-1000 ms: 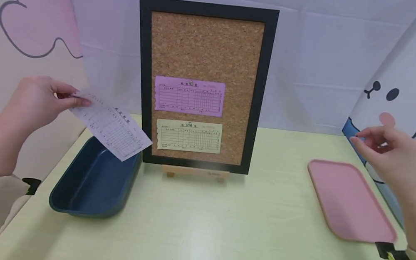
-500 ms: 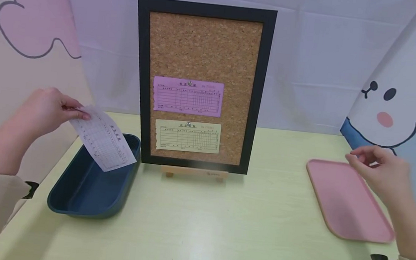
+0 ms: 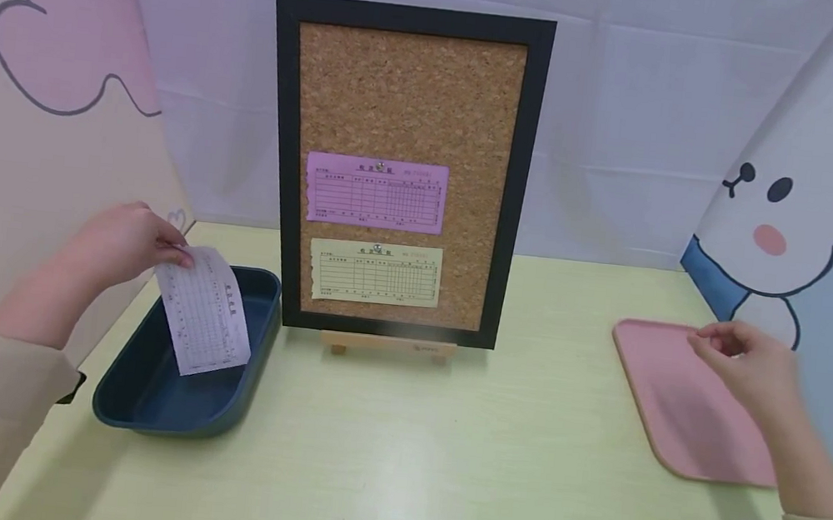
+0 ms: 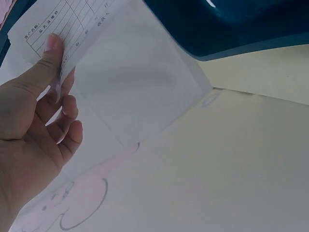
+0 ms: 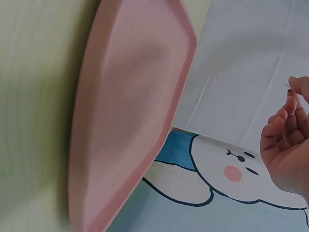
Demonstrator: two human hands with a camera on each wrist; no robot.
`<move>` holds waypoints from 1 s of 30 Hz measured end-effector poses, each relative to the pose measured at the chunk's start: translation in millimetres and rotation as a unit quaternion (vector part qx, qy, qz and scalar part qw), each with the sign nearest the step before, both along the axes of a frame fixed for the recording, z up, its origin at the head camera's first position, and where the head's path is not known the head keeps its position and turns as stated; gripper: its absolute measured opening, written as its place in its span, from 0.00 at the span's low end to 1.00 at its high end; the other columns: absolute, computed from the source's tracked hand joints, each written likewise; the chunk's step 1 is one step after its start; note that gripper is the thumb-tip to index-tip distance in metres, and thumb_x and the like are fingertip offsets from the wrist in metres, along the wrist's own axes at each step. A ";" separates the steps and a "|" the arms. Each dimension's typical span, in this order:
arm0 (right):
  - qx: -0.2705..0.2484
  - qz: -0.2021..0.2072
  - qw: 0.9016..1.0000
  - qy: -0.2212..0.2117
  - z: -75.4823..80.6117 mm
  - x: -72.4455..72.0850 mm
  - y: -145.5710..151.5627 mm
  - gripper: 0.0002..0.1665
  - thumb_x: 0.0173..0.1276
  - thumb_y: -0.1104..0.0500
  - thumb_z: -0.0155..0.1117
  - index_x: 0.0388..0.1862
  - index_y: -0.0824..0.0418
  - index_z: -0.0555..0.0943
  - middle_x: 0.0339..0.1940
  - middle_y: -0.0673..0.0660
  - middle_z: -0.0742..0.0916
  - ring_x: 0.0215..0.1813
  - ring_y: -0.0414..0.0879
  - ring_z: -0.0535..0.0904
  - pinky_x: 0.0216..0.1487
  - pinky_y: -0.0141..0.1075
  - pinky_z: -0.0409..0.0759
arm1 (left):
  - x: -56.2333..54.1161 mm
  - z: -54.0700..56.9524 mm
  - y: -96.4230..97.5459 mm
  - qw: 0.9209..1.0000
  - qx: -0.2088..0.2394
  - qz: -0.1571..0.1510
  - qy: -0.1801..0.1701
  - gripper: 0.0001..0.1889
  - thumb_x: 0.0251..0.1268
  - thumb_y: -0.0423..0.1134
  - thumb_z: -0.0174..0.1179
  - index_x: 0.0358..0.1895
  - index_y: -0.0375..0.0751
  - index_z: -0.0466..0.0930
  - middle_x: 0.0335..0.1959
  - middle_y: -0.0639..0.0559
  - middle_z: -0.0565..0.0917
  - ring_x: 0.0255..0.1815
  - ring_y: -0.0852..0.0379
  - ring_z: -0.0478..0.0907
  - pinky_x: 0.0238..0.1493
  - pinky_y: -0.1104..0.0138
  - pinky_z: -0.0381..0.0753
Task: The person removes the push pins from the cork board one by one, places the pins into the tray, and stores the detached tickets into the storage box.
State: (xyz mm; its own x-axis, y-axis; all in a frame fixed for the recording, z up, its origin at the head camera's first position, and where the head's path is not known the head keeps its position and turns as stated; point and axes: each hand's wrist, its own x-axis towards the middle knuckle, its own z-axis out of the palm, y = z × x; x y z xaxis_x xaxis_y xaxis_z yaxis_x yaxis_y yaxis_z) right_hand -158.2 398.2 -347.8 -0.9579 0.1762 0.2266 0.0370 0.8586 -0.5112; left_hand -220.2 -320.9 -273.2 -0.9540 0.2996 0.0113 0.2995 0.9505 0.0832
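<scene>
In the head view my left hand [image 3: 127,247] pinches a white receipt slip [image 3: 206,315] by its upper left corner. The slip hangs down over the dark blue bin [image 3: 113,394], its lower end inside the bin's outline. The left wrist view shows thumb and fingers on the printed paper [image 4: 79,24]. My right hand [image 3: 748,371] is above the pink tray [image 3: 674,402], thumb and index finger pinched together. A thin metal point of a pushpin [image 5: 287,86] pokes out between those fingertips in the right wrist view; its head is hidden.
A black-framed corkboard [image 3: 410,92] stands on a small wooden easel [image 3: 389,344] at the back middle. A purple receipt slip [image 3: 376,193] and a yellow one [image 3: 376,273] are pinned to it. Cartoon-printed cloth [image 3: 791,204] walls the table [image 3: 428,454].
My left hand has come down and right, lowering the white receipt slip from beside the corkboard to over the bin. My right hand has sunk toward the pink tray, still pinching.
</scene>
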 end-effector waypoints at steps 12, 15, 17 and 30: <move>0.004 0.011 1.000 -0.013 -31.5 -8.3 11.9 0.19 0.63 0.46 0.64 0.39 0.62 0.80 0.28 0.55 0.78 0.29 0.38 0.67 0.26 0.26 0.66 | -9.2 -29.8 -0.7 0.999 -0.010 -0.025 -0.041 0.07 0.51 0.39 0.70 0.31 0.40 0.86 0.26 0.52 0.84 0.26 0.55 0.74 0.33 0.57 0.75; 0.007 0.019 1.000 -0.016 -37.0 -9.4 14.2 0.18 0.64 0.47 0.64 0.38 0.62 0.79 0.28 0.55 0.77 0.30 0.38 0.67 0.27 0.26 0.65 | -9.6 -38.3 -2.0 0.998 -0.013 -0.030 -0.045 0.05 0.51 0.39 0.70 0.27 0.42 0.85 0.23 0.55 0.81 0.25 0.56 0.71 0.30 0.61 0.73; 0.011 0.023 1.000 -0.017 -40.3 -10.7 16.3 0.17 0.64 0.48 0.64 0.38 0.62 0.79 0.28 0.55 0.77 0.30 0.38 0.66 0.27 0.26 0.65 | -10.0 -44.3 -2.6 0.998 -0.007 -0.029 -0.055 0.05 0.51 0.39 0.70 0.27 0.43 0.84 0.22 0.57 0.80 0.24 0.57 0.70 0.29 0.63 0.71; 0.049 0.070 0.995 -0.053 -54.8 -19.6 31.8 0.15 0.62 0.53 0.67 0.37 0.64 0.79 0.28 0.54 0.79 0.29 0.37 0.68 0.28 0.26 0.66 | -22.2 -73.3 -6.7 0.998 -0.001 -0.016 -0.064 0.07 0.52 0.39 0.70 0.31 0.40 0.86 0.25 0.52 0.80 0.29 0.53 0.71 0.32 0.61 0.74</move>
State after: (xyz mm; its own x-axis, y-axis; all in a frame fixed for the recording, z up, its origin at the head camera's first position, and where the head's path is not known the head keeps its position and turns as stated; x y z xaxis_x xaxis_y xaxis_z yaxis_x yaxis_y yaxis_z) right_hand -177.7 430.0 -402.5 -0.9910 0.0216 0.1320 -0.0367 0.9049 -0.4240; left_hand -242.4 -327.6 -346.4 -0.9375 0.3300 -0.1105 0.3169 0.9407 0.1209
